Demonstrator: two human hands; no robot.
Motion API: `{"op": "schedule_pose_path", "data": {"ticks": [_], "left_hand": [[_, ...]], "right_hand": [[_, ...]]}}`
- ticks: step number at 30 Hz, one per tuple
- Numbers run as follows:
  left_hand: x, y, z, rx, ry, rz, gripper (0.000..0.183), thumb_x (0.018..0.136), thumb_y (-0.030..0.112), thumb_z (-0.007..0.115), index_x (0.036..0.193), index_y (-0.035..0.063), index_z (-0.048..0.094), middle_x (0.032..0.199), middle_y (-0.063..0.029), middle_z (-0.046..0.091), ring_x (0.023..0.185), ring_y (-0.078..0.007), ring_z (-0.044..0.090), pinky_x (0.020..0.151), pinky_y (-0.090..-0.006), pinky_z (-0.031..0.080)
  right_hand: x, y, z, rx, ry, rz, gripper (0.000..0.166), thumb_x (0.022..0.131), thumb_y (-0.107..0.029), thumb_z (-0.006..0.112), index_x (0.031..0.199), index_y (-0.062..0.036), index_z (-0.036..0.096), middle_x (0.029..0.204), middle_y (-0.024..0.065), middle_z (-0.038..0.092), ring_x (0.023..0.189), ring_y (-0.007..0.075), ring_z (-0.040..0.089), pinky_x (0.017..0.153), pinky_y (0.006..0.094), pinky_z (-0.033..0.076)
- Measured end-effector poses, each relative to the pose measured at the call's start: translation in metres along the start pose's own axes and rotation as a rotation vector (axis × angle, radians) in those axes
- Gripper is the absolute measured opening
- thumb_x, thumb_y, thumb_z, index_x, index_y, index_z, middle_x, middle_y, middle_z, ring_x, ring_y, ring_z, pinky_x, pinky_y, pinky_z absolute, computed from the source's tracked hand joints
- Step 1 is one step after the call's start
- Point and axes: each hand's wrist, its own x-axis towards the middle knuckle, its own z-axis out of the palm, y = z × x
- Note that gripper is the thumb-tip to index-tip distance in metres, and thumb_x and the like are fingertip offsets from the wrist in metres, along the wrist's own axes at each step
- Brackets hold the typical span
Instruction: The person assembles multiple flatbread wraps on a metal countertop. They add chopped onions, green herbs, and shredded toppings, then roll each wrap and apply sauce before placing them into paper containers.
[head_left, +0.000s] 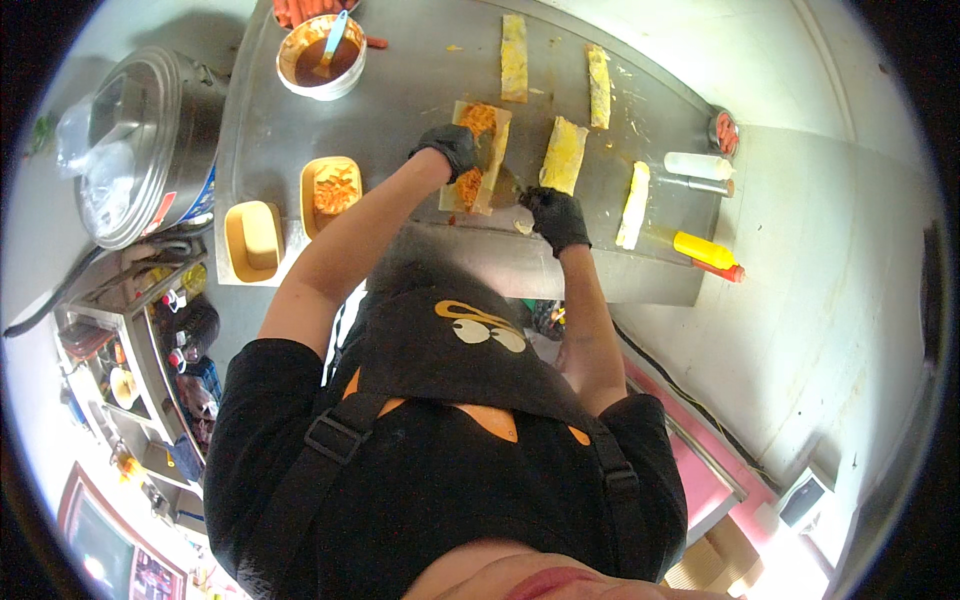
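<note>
My left hand (448, 150), in a black glove, rests over the left edge of a flat, pale dough sheet (499, 169). Its fingers are partly hidden, so their grip is unclear. Shredded orange filling (478, 118) lies on the sheet, and more filling (469, 187) shows below the hand. To the right, my gloved right hand (556, 217) is curled around what looks like a flat metal scraper (505, 187). The scraper's blade reaches toward the sheet's right edge. Just above that hand lies a wide, yellow-coated flatbread piece (564, 154).
On the steel table (405, 82) are more yellow strips (514, 56), a sauce bowl (319, 67) with a blue-handled brush, a tub of orange shreds (334, 187) and another tub (253, 238). Squeeze bottles (703, 250) lie along the right edge. A large metal pot (150, 142) stands left.
</note>
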Motion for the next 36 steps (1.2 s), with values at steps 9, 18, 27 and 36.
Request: {"op": "schedule_pose_path", "data": {"ticks": [9, 18, 27, 36], "left_hand": [[-0.001, 0.019, -0.009, -0.019, -0.010, 0.049, 0.032, 0.074, 0.031, 0.057, 0.088, 0.0040, 0.066, 0.091, -0.0210, 0.063, 0.085, -0.0361, 0.061, 0.074, -0.0415, 0.048], [-0.002, -0.005, 0.012, -0.005, -0.014, -0.003, 0.032, 0.079, 0.030, 0.049, 0.082, 0.0032, 0.066, 0.085, -0.0218, 0.062, 0.081, -0.0379, 0.060, 0.074, -0.0438, 0.047], [-0.017, -0.020, -0.001, -0.079, -0.001, 0.045, 0.030, 0.085, 0.031, 0.047, 0.086, 0.0061, 0.064, 0.082, -0.0197, 0.062, 0.076, -0.0369, 0.060, 0.071, -0.0439, 0.047], [-0.017, -0.030, -0.018, -0.030, -0.052, 0.050, 0.036, 0.088, 0.037, 0.045, 0.091, 0.0057, 0.063, 0.077, -0.0202, 0.062, 0.070, -0.0333, 0.061, 0.067, -0.0409, 0.047]], "right_hand": [[0.052, -0.016, 0.009, -0.308, 0.084, -0.141, 0.027, 0.083, -0.029, 0.050, 0.082, -0.0076, 0.066, 0.082, 0.0186, 0.063, 0.079, 0.0360, 0.060, 0.070, 0.0443, 0.048], [0.051, 0.055, -0.040, 0.290, -0.200, 0.179, 0.035, 0.080, -0.035, 0.062, 0.103, -0.0095, 0.066, 0.081, 0.0076, 0.067, 0.062, 0.0150, 0.062, 0.056, 0.0272, 0.050], [0.082, 0.119, -0.008, 0.595, -0.311, 0.280, 0.029, 0.082, -0.031, 0.063, 0.102, -0.0101, 0.067, 0.077, -0.0028, 0.064, 0.047, 0.0040, 0.044, 0.045, 0.0186, 0.039], [0.081, 0.117, -0.011, 0.720, -0.309, 0.261, 0.028, 0.080, -0.033, 0.064, 0.097, -0.0116, 0.069, 0.084, -0.0009, 0.067, 0.050, 0.0055, 0.049, 0.047, 0.0194, 0.044]]}}
